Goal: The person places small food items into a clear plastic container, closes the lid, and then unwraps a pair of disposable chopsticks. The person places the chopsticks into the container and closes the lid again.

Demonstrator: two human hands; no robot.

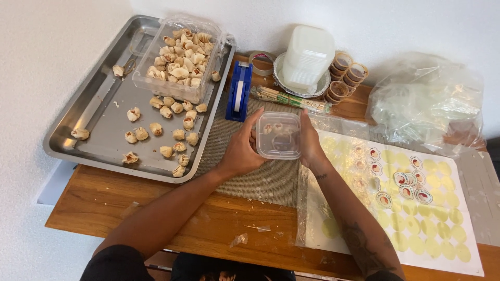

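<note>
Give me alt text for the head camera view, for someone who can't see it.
Both hands, left hand and right hand, hold a small clear lidded box of dumplings over a wooden table. A metal tray of loose dumplings lies left, a sticker sheet right.

A clear, colourless lidded box [278, 135] is held, pale beige dumplings showing through it. A dull silver steel tray [88, 122] is seen at the far left, strewn with beige dumplings [172, 130] touched with brown. A blue and white tape dispenser [238, 92] is seen beside it. At the right, a white sticker sheet [416, 208] is patterned with pale yellow rounds and red-and-white stickers. The table [104, 203] is warm brown wood.
</note>
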